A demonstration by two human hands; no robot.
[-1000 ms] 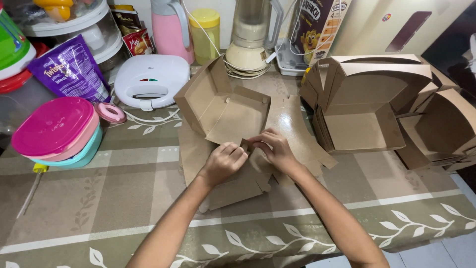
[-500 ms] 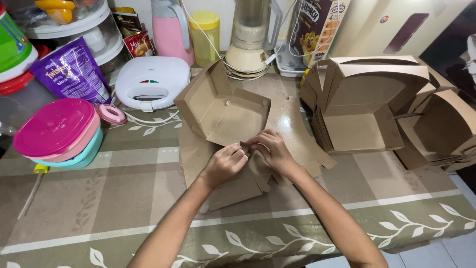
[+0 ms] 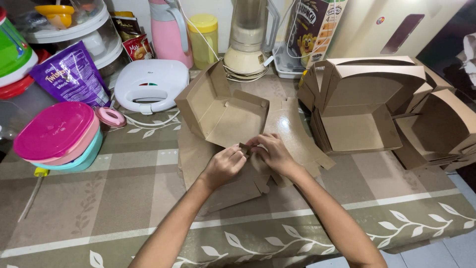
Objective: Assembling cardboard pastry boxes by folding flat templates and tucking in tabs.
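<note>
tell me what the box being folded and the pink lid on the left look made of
Box: brown cardboard, seemingly matte outside; it holds sharp creases and tabs, and one flat panel shines as if coated. Pink lid: likely plastic, smooth, evenly coloured with a moulded rim.

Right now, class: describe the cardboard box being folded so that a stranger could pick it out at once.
Start at the white sandwich maker at the table's back. Just right of it lies the half-folded brown cardboard box, both hands pinching its near flap. Unlike the finished boxes stacked right, it is partly flat.
</note>
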